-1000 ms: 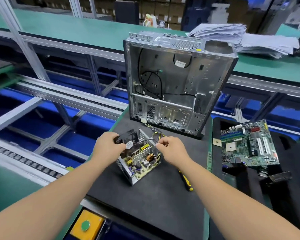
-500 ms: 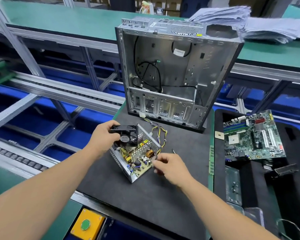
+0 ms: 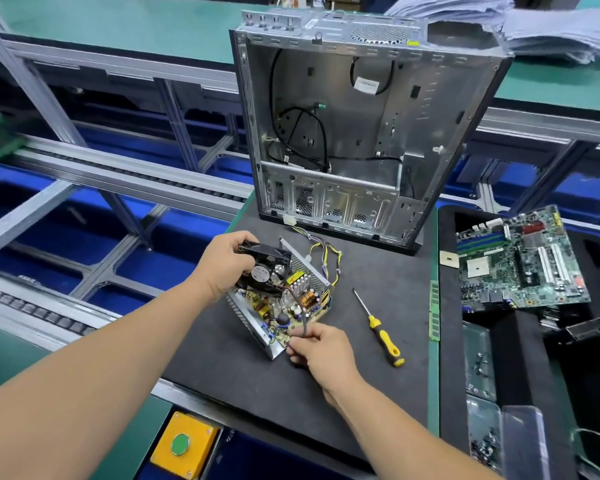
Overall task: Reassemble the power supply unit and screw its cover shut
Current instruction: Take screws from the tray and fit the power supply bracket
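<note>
Power supply unit (image 3: 284,303), tabletop centre: open, cover absent. My left hand (image 3: 222,263) grips its fan (image 3: 264,263); right hand (image 3: 321,348) pinches a cable (image 3: 305,323). Screwdriver (image 3: 378,327) untouched; closing and screwing remain.

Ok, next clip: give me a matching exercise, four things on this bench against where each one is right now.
Things:
1. fan
2. screwdriver
3. motherboard
4. computer case

Places:
A. standing upright at the back of the black mat
B. lying free on the mat, right of the power supply
C. gripped in the left hand over the open power supply
D. on the dark tray, right of the mat

Pairs: 1-C, 2-B, 3-D, 4-A
</note>
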